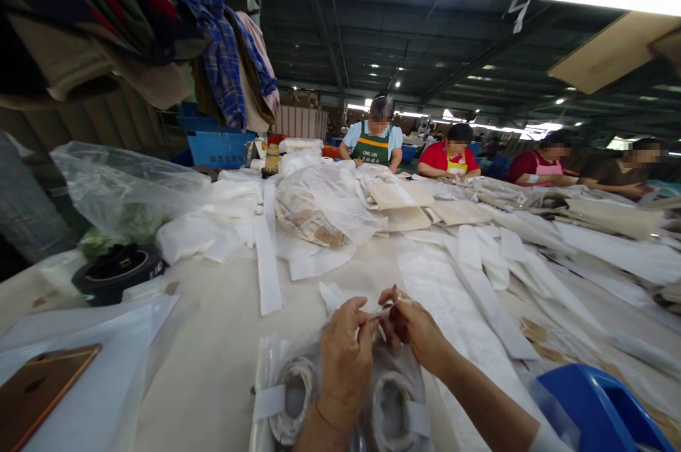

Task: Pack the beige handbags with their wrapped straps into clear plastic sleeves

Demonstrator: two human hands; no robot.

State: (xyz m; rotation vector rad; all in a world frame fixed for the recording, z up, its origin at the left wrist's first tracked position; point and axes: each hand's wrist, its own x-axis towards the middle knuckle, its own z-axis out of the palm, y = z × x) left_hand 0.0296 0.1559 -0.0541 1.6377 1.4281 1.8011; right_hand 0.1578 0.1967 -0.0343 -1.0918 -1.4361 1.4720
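Note:
Close together at the front middle of the table, my left hand (345,349) and my right hand (418,328) pinch a small whitish strip (380,311) between their fingertips. What exactly the strip is cannot be made out. Below my wrists lies a white tray or box (258,402) with clear plastic in it. Two pale coils, a left one (290,402) and a right one (394,406), sit there, each with a white band around one side. My forearms cover part of the tray. Just beyond my left fingers, a white scrap (330,296) touches the table.
A bronze phone (45,395) and a black tape-like roll (120,271) lie left. A blue plastic holder (601,409) stands front right. Plastic bags (330,200), white strips (269,271) and beige pieces (399,195) are piled farther back. Several people work across the table; clothes (223,47) hang upper left.

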